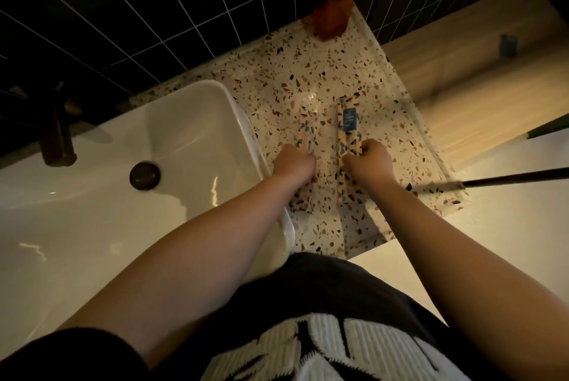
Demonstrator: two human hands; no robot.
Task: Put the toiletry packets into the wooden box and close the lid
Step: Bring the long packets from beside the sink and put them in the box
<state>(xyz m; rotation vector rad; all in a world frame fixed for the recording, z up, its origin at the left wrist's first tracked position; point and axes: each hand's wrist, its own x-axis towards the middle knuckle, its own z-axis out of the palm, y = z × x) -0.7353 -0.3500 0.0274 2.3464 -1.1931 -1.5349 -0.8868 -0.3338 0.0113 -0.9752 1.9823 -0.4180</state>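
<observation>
Two long toiletry packets with a speckled print lie on the terrazzo counter (363, 72). My left hand (294, 163) is closed on the near end of the left packet (306, 131). My right hand (369, 160) is closed on the near end of the right packet (348, 125), which has a blue label. Both packets point away from me. A blurred reddish-brown wooden object (331, 18), possibly the box, stands at the back of the counter by the tiled wall; whether it has a lid I cannot tell.
A white sink basin (191, 146) with a dark drain (144, 175) sits left of the counter, with a dark tap (58, 137) behind it. Black tiles cover the wall. A wooden shelf (462, 72) lies to the right, and a thin dark rod (508, 179) crosses the counter's right edge.
</observation>
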